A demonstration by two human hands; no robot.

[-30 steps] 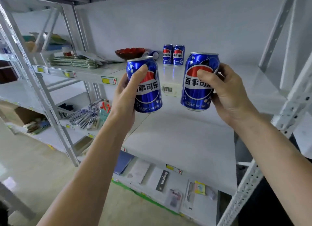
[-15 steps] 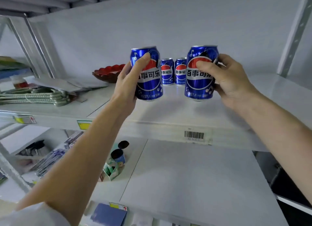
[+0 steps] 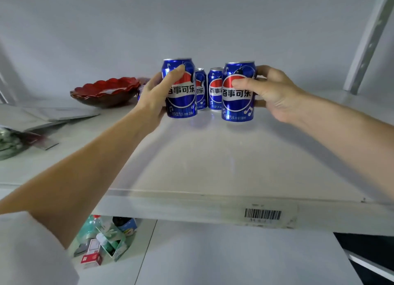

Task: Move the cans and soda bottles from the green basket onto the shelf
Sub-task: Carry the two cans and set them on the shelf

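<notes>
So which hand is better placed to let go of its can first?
Probably the right hand: its can looks seated upright on the shelf. The left hand holds its can slightly tilted, its base perhaps not yet flat.

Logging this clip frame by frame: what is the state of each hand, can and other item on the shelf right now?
Left hand: closed around the left front can.
Right hand: closed around the right front can.
Left front can: upright, held, at shelf level.
Right front can: upright, held, at shelf level.
Two back cans: upright, standing free on the shelf.
Red bowl: right side up, apparently empty.
</notes>
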